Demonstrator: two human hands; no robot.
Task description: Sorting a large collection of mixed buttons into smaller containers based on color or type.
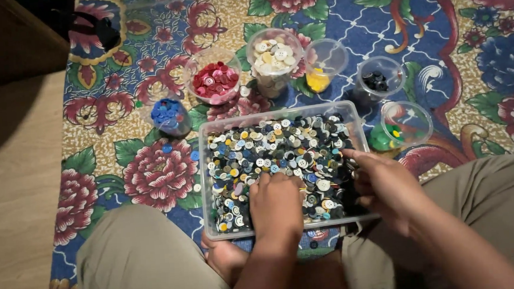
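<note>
A clear plastic tub full of mixed buttons lies on the floral mat in front of my knees. My left hand rests palm down on the buttons near the tub's front edge, fingers curled into the pile. My right hand reaches in over the tub's right rim, fingertips touching buttons at the right side. Whether either hand pinches a button is hidden.
Behind the tub stand clear cups: blue buttons, red buttons, white buttons, yellow buttons, black buttons, green buttons. A few loose buttons lie on the floral mat. Wooden floor lies left.
</note>
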